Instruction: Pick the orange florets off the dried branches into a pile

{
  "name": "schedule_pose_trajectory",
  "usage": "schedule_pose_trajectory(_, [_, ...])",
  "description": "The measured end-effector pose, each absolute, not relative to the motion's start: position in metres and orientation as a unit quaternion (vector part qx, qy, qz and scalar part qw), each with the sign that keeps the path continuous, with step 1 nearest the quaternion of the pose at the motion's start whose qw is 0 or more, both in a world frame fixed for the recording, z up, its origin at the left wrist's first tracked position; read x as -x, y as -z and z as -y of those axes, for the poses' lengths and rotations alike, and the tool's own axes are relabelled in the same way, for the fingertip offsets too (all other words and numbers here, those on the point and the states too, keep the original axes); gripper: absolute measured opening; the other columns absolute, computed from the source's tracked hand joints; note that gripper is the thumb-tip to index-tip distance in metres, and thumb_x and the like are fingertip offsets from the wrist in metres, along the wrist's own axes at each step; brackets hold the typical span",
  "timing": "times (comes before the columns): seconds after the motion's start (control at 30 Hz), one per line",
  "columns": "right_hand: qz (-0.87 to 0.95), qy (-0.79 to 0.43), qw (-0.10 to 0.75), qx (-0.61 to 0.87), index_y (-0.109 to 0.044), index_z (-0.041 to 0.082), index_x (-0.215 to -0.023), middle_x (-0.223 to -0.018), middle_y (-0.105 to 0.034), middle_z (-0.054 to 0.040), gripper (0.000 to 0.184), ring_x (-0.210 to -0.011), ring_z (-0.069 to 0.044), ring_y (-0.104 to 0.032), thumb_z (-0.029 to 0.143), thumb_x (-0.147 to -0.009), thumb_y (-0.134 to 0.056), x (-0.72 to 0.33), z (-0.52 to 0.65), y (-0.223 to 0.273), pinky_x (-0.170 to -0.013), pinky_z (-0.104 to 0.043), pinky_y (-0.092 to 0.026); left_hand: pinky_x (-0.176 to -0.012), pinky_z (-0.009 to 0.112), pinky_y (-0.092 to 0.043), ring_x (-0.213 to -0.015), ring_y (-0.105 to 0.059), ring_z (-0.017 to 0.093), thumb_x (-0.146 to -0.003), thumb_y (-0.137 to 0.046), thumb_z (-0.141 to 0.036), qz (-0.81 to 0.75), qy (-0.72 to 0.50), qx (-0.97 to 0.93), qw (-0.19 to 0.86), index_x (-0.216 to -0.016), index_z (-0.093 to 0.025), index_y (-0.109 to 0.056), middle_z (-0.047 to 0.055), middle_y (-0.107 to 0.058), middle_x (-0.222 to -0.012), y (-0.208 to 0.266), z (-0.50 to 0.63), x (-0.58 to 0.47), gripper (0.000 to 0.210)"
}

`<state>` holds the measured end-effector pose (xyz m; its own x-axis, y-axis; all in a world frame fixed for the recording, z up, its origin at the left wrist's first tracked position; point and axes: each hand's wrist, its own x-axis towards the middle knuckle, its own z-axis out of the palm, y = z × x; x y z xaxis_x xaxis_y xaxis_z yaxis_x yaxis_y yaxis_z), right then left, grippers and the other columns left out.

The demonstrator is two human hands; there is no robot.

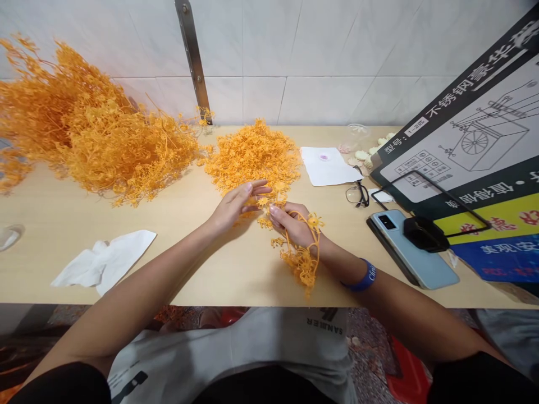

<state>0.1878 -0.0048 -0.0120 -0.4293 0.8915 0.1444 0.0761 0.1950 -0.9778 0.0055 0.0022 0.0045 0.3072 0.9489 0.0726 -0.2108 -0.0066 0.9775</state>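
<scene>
1. Pinching tight, the right hand (295, 227) has its grip clamped on an orange flower sprig (304, 264), whose stems loop and dangle over that wrist, above the bench (236, 278).
2. Over to the left hand (232, 206): fingers stretched toward the sprig's upper florets, but blossoms and overlapping fingers muddle the view, so I cannot tell whether that grip is closed on anything.
3. Hidden too is the right palm, and the near foot of the loose orange pile (256, 154) sits partly behind the hands.
4. Cut off at the left edge, a big orange bundle (101, 132) and a small white object (8, 238), the latter hard to identify.
5. Out right, a printed box (475, 126) leans in, running out of frame; a dark framed object (425, 233) covers part of the pale blue phone (416, 255).
6. Near the box, glasses (357, 194) lie beside a marked white sheet (326, 168), pale pieces (373, 151) half screened behind.
7. Crumpled white tissue (107, 258) rests just beyond the left forearm.
</scene>
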Motion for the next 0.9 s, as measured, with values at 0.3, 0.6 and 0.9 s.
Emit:
schedule_pose_trajectory(0.3, [0.66, -0.594, 0.364, 0.281, -0.041, 0.019, -0.061, -0.054, -0.037, 0.0048, 0.046, -0.048, -0.008, -0.032, 0.052, -0.093, -0.05, -0.186, 0.011, 0.01, -0.048, -0.026, -0.026, -0.073, 0.027, -0.052, -0.072, -0.063, 0.015, -0.069, -0.078, -0.059, -0.353, -0.45, -0.549, 0.61, -0.071, -0.013, -0.066, 0.003, -0.065, -0.071, -0.005, 0.005, -0.015, 0.048])
schedule_pose_trajectory(0.6, [0.684, -0.568, 0.348, 0.295, -0.037, 0.02, -0.059, -0.054, -0.03, 0.0051, 0.048, -0.049, -0.008, -0.026, 0.054, -0.089, -0.052, -0.19, 0.015, 0.002, -0.048, -0.027, -0.02, -0.075, 0.029, -0.056, -0.073, -0.067, 0.014, -0.082, -0.07, -0.049, -0.368, -0.517, -0.488, 0.599, -0.106, -0.017, -0.063, 0.004, -0.071, -0.084, -0.012, -0.006, 0.001, 0.041])
schedule_pose_trajectory(0.9, [0.743, -0.49, 0.304, 0.339, -0.038, 0.02, -0.057, -0.058, -0.036, 0.0031, 0.043, -0.055, -0.011, -0.032, 0.045, -0.091, -0.049, -0.187, 0.013, -0.003, -0.054, -0.028, -0.026, -0.095, 0.037, -0.049, -0.116, -0.062, 0.028, -0.082, -0.065, -0.062, -0.298, -0.42, -0.568, 0.642, -0.12, -0.018, -0.067, 0.016, -0.066, -0.125, -0.008, 0.006, -0.012, 0.059])
